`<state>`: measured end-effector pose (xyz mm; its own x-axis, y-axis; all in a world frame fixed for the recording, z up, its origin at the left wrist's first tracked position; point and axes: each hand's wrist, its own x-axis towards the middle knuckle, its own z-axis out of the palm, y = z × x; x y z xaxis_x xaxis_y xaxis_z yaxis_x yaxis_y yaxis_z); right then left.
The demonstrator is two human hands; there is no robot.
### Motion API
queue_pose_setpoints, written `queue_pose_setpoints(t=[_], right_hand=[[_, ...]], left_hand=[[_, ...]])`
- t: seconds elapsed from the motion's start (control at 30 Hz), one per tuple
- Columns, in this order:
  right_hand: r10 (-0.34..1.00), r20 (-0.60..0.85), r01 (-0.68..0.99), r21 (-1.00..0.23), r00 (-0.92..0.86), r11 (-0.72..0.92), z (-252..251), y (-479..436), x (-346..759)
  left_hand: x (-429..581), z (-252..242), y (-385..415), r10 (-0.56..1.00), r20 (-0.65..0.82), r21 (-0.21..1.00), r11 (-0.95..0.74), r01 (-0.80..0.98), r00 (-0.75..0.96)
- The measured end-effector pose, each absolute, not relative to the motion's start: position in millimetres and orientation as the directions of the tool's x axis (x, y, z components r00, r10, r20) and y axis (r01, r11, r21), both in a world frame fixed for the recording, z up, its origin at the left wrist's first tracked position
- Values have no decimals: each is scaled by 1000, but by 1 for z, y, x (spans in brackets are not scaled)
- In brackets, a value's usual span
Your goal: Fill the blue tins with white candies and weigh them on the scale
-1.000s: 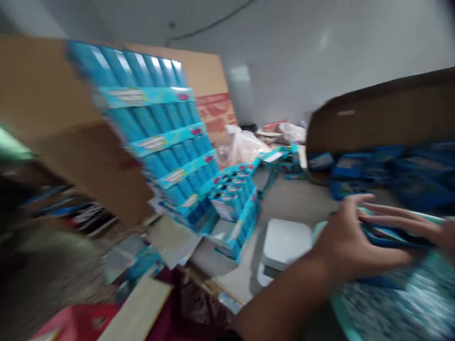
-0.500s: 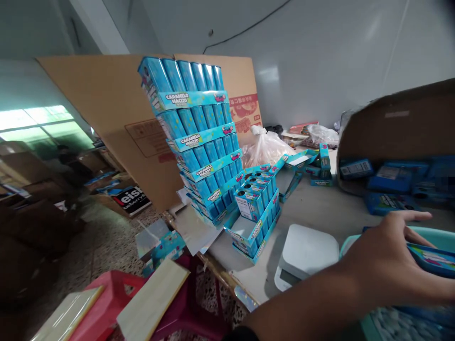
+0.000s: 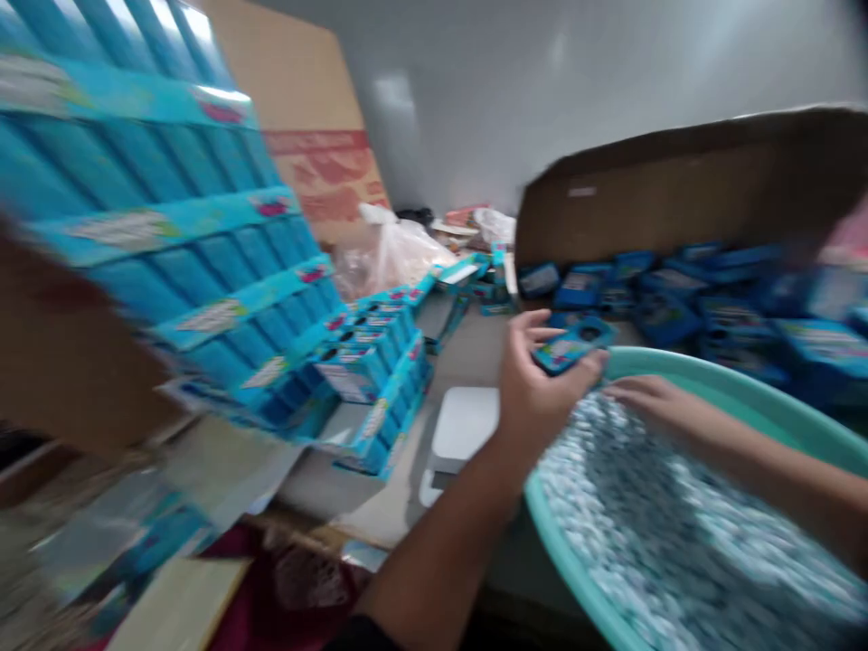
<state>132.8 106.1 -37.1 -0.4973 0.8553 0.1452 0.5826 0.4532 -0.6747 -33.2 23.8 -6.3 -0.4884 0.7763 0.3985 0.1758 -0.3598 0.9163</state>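
Note:
My left hand [image 3: 535, 375] is closed around a small blue candy box [image 3: 573, 345] with a dark round spot on its upper face. It holds the box over the far left rim of a turquoise tub [image 3: 566, 562]. Small, pale wrapped candies [image 3: 630, 542] fill much of the tub. My right hand [image 3: 647, 396] reaches in from the right, just above the candies, its fingers drawn together close to my left thumb. Blur hides what, if anything, lies between those fingertips.
A white scale [image 3: 467, 423] stands left of the tub. Beyond it is a display tray [image 3: 380, 425] partly filled with blue boxes. Tall stacked trays [image 3: 223, 244] rise at the left. A large carton [image 3: 651, 203] behind the tub holds many loose blue boxes [image 3: 668, 312].
The view has swung right, bringing the tub into fuller sight. My left hand still holds a blue box, now at the tub's far rim. My right hand has come into view.

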Motion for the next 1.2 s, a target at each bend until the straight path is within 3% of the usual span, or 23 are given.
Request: queue_pose_setpoints(t=[0.07,0.13,0.27,0.4,0.63,0.83,0.97,1.0,1.07,1.13,1.2], right_hand=[[857,-7,727,-533,-515,433,-29,90,136],[813,-98,748,-467,-574,472,-21,80,131],[702,-247,698,-535,-668,476,-6,76,130],[617,-208,607,-571,-759,554,-6,80,136],[668,-306,720,-460,-678,520,-11,84,131],[733,-231,741,-438,-640,508,-2,98,145],[865,-70,791,-448,-496,417,10,112,156],[891,-26,790,-475,-454,389,13,114,156],[929,68,699,-640,-364,320,18,114,155],[955,138,429,-870,-262,244,23,110,151],[971,139,73,-985,-194,156,28,102,145]], left_hand=[[-34,-6,30,737,407,909,-382,165,-539],[-35,-5,33,762,384,918,-373,131,-521],[-35,-1,30,817,329,938,-341,65,-474],[-35,0,30,824,296,946,-324,27,-483],[-38,-5,34,840,296,953,-295,75,-455],[-37,-5,34,848,289,955,-287,74,-444],[-37,-5,32,879,255,966,-246,75,-403],[-36,-5,31,897,247,969,-231,87,-367],[-35,-5,28,940,220,974,-195,117,-260],[-33,-5,24,980,168,978,-151,146,-107],[-31,-5,22,992,117,975,-122,186,41]])
